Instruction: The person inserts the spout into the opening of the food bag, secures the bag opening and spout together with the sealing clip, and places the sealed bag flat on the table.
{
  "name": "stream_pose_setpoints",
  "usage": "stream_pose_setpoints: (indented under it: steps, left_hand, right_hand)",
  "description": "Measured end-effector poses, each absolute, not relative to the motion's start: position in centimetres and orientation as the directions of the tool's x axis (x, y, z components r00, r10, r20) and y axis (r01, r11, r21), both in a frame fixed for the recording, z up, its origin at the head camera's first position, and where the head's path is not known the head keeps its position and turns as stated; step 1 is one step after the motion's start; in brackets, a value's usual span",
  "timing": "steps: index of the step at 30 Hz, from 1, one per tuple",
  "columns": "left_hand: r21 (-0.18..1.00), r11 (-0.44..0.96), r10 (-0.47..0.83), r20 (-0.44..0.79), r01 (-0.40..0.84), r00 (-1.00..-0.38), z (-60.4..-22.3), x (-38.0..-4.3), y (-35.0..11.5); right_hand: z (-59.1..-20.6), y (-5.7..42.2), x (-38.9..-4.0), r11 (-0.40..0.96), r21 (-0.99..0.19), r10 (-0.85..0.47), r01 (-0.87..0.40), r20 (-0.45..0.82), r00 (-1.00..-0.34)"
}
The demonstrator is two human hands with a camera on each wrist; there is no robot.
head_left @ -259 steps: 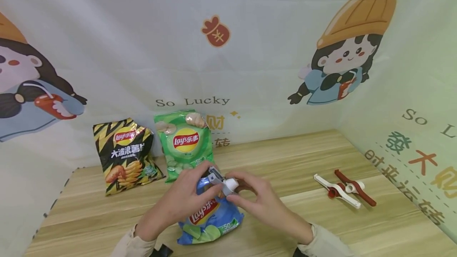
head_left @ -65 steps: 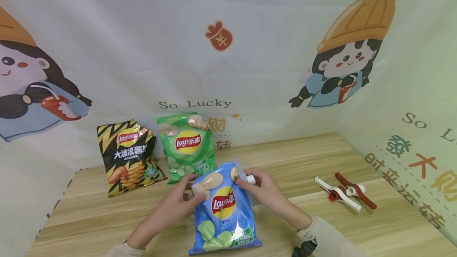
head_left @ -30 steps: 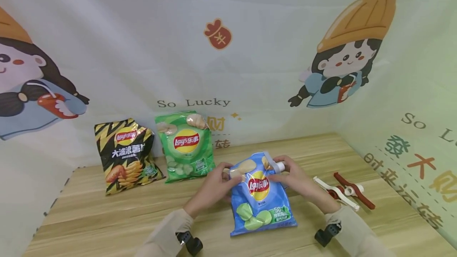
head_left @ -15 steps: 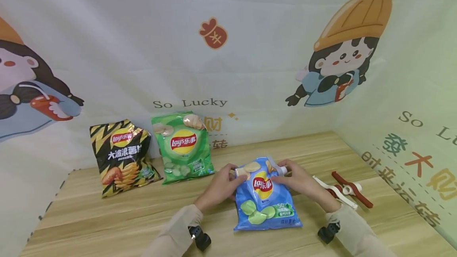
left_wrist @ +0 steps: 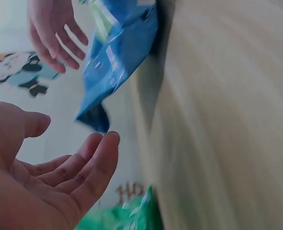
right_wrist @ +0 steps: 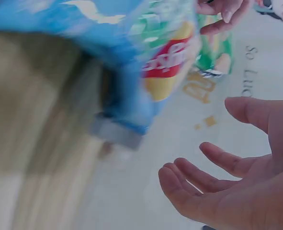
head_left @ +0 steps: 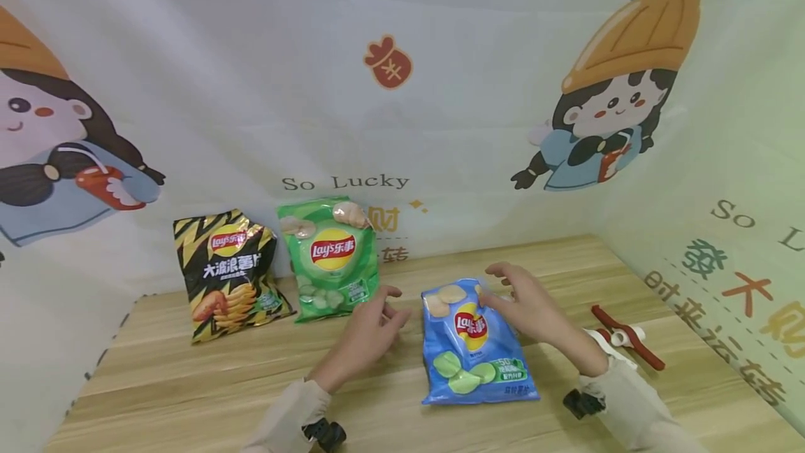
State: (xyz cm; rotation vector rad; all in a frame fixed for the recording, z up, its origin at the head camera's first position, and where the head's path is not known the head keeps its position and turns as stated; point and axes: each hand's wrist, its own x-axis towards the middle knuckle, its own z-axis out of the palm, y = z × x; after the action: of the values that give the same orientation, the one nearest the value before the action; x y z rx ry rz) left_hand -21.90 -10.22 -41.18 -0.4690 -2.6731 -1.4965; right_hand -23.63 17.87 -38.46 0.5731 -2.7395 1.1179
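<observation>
A blue Lay's chip bag (head_left: 474, 351) leans back on the wooden table between the two hands. In the right wrist view, a grey bag clip (right_wrist: 116, 132) spans its upper corner; the right hand largely hides that spot in the head view. My left hand (head_left: 376, 327) is to the bag's left, fingers loosely bent and holding nothing. By the bag's top right corner my right hand (head_left: 531, 310) is spread, its thumb overlapping the bag's edge in the head view. The right wrist view shows a gap between this hand and the bag.
Black (head_left: 229, 275) and green (head_left: 330, 257) Lay's bags lean against the printed cloth backdrop (head_left: 453, 124) at back left. On the right, a red bag clip (head_left: 629, 338) lies crossed with a white clip (head_left: 606, 344), partly behind the right forearm.
The bag was clipped at its corner, stood up and shifted right. Since half a second ago, both hands have let go: the left drew away leftward, the right opened and lifted slightly.
</observation>
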Motion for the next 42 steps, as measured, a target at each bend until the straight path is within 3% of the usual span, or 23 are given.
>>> stream_pose_setpoints:
  steps: [9,14,30,37,42]
  left_hand:
    - [0.815,0.516,0.091,0.252,0.262,-0.963,-38.9,-22.2,-15.5]
    - [0.774,0.58,0.027,0.293,0.254,-0.956,-38.3,-22.6,-18.0]
    - [0.798,0.586,-0.084,0.232,0.141,-0.969,-39.4,-24.0,-22.1]
    - [0.841,0.538,-0.116,0.142,0.058,-0.983,-39.8,-24.5,-23.4]
    - [0.862,0.506,-0.069,0.072,0.027,-0.995,-40.1,-24.5,-23.8]
  right_hand:
    - [-36.0,14.5,-23.3,0.616,-0.634,-0.367,-0.468,0.295,-0.882]
    - [-35.8,12.2,-24.0,0.547,-0.684,-0.425,-0.483,0.27,-0.864]
    - [-36.5,6.0,-27.7,0.496,-0.825,-0.442,-0.271,0.029,-0.897]
    - [-37.8,2.9,-29.2,0.481,-0.855,-0.464,-0.193,-0.061,-0.884]
    - [-38.2,1.7,-29.8,0.514,-0.842,-0.453,-0.165,-0.103,-0.885]
